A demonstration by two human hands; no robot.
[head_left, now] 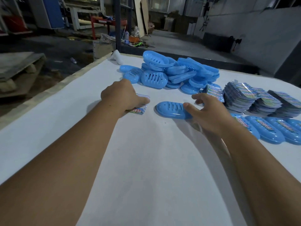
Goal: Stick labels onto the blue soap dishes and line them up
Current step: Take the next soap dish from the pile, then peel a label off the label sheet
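Two bare forearms reach forward over the white cloth-covered table (146,168). The right hand (210,111) lies with its fingers spread and only loosely bent, thumb resting on the near end of a single oval blue plastic soap dish (171,110) that lies slotted side up on the cloth in the middle; the fingers are not closed round it. To its left, the left hand (121,95) presses down on a small bundle of colourful printed paper labels (139,110), its fingers curled over them with the thumb stretched along the top. At the right edge, a row of labelled blue soap dishes (267,131) lies side by side, each with a bright strip on top. Just behind that row stand several tall stacks of the same printed labels (254,100). Farther back, a loose heap of unlabelled blue soap dishes (175,72) covers the far part of the table. Beyond the table's edge lies a dim workshop floor (171,41).
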